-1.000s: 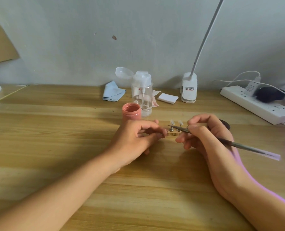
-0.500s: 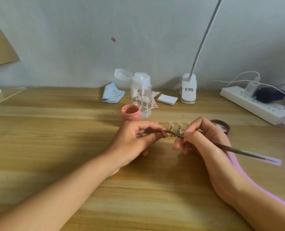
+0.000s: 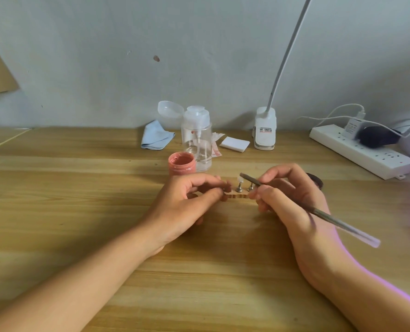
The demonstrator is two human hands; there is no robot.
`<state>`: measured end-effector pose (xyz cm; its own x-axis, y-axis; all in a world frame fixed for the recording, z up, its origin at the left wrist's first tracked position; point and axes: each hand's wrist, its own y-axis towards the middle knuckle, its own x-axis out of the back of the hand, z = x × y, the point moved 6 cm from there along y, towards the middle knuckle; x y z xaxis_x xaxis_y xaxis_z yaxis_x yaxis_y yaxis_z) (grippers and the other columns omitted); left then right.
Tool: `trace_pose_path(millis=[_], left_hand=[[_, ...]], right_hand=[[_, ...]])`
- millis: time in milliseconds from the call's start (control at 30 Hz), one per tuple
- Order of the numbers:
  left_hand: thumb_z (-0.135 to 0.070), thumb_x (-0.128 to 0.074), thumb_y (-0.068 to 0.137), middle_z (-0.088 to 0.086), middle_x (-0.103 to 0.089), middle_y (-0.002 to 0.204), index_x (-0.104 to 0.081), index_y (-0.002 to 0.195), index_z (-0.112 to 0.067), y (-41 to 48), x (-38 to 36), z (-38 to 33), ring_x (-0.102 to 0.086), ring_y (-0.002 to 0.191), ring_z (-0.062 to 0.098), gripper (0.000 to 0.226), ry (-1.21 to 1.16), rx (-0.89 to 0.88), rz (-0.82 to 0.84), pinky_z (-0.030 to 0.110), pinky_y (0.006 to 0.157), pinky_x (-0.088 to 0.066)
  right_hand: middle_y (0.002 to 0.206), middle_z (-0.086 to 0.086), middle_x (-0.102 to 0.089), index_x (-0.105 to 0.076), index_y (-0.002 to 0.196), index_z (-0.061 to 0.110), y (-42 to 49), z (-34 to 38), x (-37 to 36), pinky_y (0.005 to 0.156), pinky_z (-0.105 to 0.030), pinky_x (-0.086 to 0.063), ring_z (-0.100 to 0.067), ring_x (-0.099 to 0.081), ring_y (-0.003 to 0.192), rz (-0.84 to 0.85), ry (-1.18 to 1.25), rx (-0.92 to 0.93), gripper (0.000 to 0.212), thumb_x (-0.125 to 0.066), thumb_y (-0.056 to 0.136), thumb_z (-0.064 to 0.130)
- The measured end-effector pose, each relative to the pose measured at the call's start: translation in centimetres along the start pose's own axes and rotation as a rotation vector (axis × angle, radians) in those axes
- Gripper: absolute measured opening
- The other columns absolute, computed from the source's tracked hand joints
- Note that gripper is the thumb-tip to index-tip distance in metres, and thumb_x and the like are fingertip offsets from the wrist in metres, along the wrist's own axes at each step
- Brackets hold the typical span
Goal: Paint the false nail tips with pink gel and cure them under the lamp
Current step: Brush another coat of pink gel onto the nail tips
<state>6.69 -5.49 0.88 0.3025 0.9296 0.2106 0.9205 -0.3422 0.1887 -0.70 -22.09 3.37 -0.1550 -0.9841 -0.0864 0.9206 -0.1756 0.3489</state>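
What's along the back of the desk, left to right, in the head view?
Blue cloth → clear pump bottle → white pad → clip-on lamp base → power strip.

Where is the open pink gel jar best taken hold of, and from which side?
Take the pink gel jar by its round side wall below the rim, coming from its left. It stands upright and lidless, so a top pinch would likely touch gel. The pump bottle crowds its right rear, and the left hand sits just in front.
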Motion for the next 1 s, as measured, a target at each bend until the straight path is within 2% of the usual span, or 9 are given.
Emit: trace_pose_path(millis=[67,133,267,367,533,700,867,1000], left_hand=[[-0.018,-0.069,0.091,-0.016,-0.073,0.110,-0.078,0.093,-0.033,-0.04,0.01,0.09,-0.053,0.057,-0.004,0.017,-0.001,0.006,-0.004,0.016,0.046,-0.041],[-0.020,-0.069,0.091,-0.018,-0.071,0.114,-0.078,0.092,-0.033,-0.06,0.01,0.08,-0.054,0.057,-0.004,0.016,-0.001,0.005,-0.002,0.016,0.046,-0.041],[-0.022,-0.069,0.090,-0.017,-0.070,0.118,-0.079,0.093,-0.031,-0.11,0.07,0.05,-0.055,0.058,-0.005,0.014,0.004,0.005,0.004,0.015,0.046,-0.041],[-0.023,-0.070,0.090,-0.019,-0.070,0.117,-0.078,0.093,-0.031,-0.20,0.00,0.07,-0.055,0.058,-0.006,0.012,0.004,0.020,0.006,0.014,0.046,-0.040],[-0.024,-0.071,0.089,-0.022,-0.070,0.114,-0.078,0.091,-0.033,-0.21,-0.07,-0.05,-0.055,0.065,0.002,0.012,0.013,0.025,0.008,0.015,0.046,-0.040],[-0.024,-0.072,0.089,-0.019,-0.070,0.117,-0.078,0.090,-0.035,-0.24,-0.13,-0.15,-0.053,0.065,0.004,0.012,0.022,0.017,0.013,0.016,0.046,-0.040],[-0.023,-0.072,0.088,-0.020,-0.070,0.116,-0.078,0.087,-0.040,-0.35,-0.13,-0.39,-0.053,0.062,-0.001,0.018,0.011,0.015,0.010,0.016,0.046,-0.039],[-0.022,-0.072,0.089,-0.023,-0.070,0.114,-0.078,0.087,-0.038,-0.39,-0.17,-0.49,-0.057,0.074,0.008,0.017,0.014,0.028,0.016,0.016,0.047,-0.040]], right_hand=[[0.066,-0.005,-0.066,-0.055,0.085,0.010,0.06,-0.22,0.27,0.061,-0.022,-0.046,-0.012,-0.055,0.064,-0.032,0.010,-0.039,0.003,-0.058,0.084,0.009],[0.064,-0.006,-0.065,-0.054,0.084,0.008,0.07,-0.43,0.43,0.063,-0.027,-0.045,-0.016,-0.054,0.064,-0.056,0.021,-0.066,0.010,-0.053,0.092,0.001],[0.064,-0.010,-0.066,-0.051,0.081,0.002,0.02,-0.30,0.35,0.068,-0.033,-0.047,-0.019,-0.057,0.067,-0.068,0.012,-0.084,0.011,-0.050,0.091,-0.001],[0.064,-0.009,-0.066,-0.051,0.078,0.005,0.01,-0.37,0.62,0.069,-0.034,-0.045,-0.018,-0.056,0.066,-0.103,0.018,-0.092,0.014,-0.050,0.090,-0.002],[0.072,-0.013,-0.072,-0.053,0.080,0.009,0.02,-0.46,0.27,0.071,-0.032,-0.047,-0.015,-0.057,0.069,-0.072,-0.005,-0.099,0.014,-0.054,0.092,0.002],[0.077,-0.011,-0.074,-0.054,0.084,0.010,0.15,-0.55,-0.07,0.066,-0.023,-0.050,-0.010,-0.059,0.066,-0.031,-0.064,-0.102,0.010,-0.056,0.093,0.006],[0.073,-0.012,-0.073,-0.052,0.082,0.009,0.05,-0.36,0.10,0.066,-0.026,-0.050,-0.015,-0.059,0.066,-0.053,-0.047,-0.091,0.011,-0.055,0.092,0.003],[0.070,-0.013,-0.071,-0.052,0.083,0.007,0.15,-0.46,0.13,0.066,-0.028,-0.049,-0.016,-0.058,0.066,-0.056,-0.044,-0.089,0.011,-0.054,0.091,0.001]])
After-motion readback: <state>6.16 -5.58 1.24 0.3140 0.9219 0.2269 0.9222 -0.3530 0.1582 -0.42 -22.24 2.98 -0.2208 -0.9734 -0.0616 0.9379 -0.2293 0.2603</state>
